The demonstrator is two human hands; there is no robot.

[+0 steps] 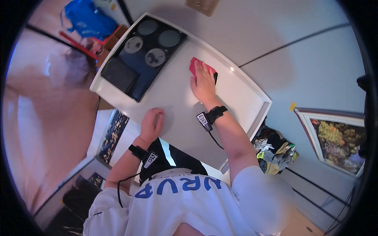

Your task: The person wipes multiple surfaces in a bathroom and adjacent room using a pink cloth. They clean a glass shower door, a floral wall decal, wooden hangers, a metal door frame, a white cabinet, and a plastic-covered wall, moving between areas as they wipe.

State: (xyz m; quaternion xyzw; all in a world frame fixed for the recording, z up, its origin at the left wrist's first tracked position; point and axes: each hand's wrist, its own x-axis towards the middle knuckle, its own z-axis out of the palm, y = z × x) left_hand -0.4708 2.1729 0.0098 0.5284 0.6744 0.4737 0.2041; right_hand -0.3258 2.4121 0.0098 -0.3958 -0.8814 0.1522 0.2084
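My right hand [204,85] lies palm down on a red cloth [193,65], pressing it against the white countertop [174,85]. Its fingers stretch over the cloth, and a black edge shows beside them. Close to the counter's front edge, my left hand [151,125] is loosely curled with nothing in it. Whether it touches the surface I cannot tell. To the left is a black glass cooktop [141,59] with several round grey zones.
A raised white rim [218,56] borders the counter at the wall. A framed picture [339,141] is on the right, above a crumpled dark bag [274,150]. Beyond the cooktop sits a blue bag [88,20]. Cables hang from bands on both my wrists.
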